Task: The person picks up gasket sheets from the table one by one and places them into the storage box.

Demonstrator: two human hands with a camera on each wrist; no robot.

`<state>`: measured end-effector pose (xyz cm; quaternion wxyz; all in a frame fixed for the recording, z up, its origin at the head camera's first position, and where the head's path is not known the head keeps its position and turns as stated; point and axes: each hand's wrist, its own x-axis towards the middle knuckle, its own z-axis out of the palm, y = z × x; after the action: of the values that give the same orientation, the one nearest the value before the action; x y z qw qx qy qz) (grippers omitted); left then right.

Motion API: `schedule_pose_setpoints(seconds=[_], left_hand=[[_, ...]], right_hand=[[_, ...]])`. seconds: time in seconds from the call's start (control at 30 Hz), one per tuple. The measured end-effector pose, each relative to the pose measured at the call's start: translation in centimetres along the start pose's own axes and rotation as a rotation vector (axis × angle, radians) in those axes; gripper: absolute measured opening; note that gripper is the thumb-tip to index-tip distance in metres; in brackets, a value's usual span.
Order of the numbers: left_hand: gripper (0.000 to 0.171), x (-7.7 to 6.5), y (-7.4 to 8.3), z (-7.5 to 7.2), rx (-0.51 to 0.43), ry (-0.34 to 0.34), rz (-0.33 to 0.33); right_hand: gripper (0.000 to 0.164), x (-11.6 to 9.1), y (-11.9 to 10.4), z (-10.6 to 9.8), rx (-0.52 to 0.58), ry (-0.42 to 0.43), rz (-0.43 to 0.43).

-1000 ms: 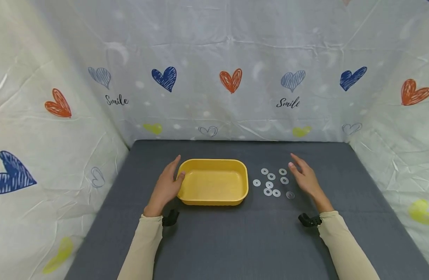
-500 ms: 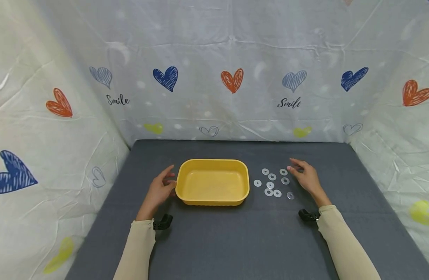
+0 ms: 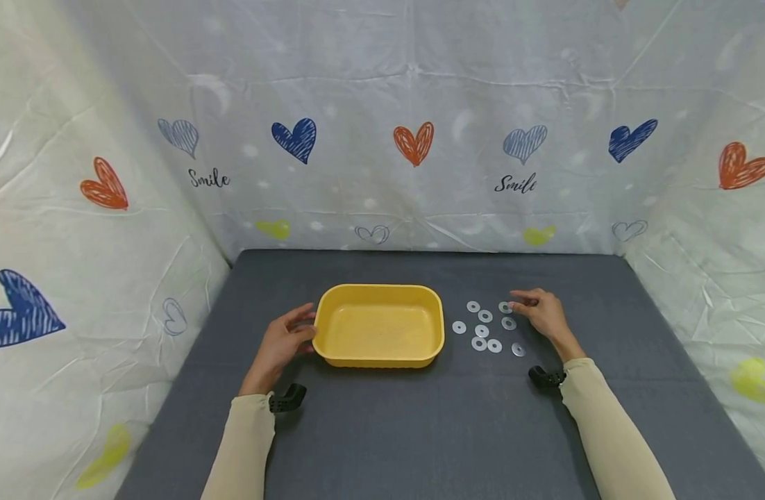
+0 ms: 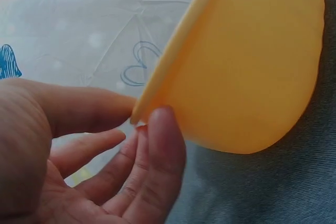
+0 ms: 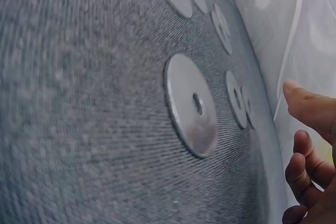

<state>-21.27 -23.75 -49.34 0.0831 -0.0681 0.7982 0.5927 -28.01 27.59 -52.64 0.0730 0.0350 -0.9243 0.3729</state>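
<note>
A yellow plastic tray lies on the dark grey table covering, left of centre. My left hand is at its left end. In the left wrist view, the thumb meets the tray's rim while the fingers curl just beneath it. Right of the tray lie several flat metal washers, loosely scattered. My right hand hovers over the far right part of this group, palm inward, fingers bent and thumb apart from them. In the right wrist view a large washer lies flat, with the fingers not touching it.
A pale curtain printed with hearts and "Smile" surrounds the table at the back and both sides. Dark camera mounts sit on both wrists, close above the table covering.
My left hand has drawn back from over the tray's left edge to its outer side, fingers more curled. My right hand has come slightly lower and its fingers have bent.
</note>
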Motion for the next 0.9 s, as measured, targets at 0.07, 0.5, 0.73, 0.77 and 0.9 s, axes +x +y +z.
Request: schedule_pose_setpoints(seconds=[0.07,0.5,0.73,0.77,0.9], left_hand=[[0.059,0.02,-0.09,0.14,-0.013,0.002,-0.001],[0.057,0.08,-0.04,0.54,-0.052,0.002,-0.021],[0.056,0.17,-0.23,0.49,-0.068,-0.009,-0.026],[0.056,0.21,-0.23,0.5,-0.07,-0.009,-0.028],[0.056,0.41,-0.2,0.61,-0.08,-0.005,-0.035]], right_hand=[[0.033,0.03,0.26,0.15,0.004,-0.023,0.022],[0.034,0.25,1.04,0.85,-0.022,-0.095,0.053],[0.03,0.45,0.99,0.91,-0.038,-0.101,0.04],[0.029,0.46,0.97,0.91,-0.036,-0.097,0.035],[0.025,0.44,0.86,0.84,-0.009,-0.078,0.041]])
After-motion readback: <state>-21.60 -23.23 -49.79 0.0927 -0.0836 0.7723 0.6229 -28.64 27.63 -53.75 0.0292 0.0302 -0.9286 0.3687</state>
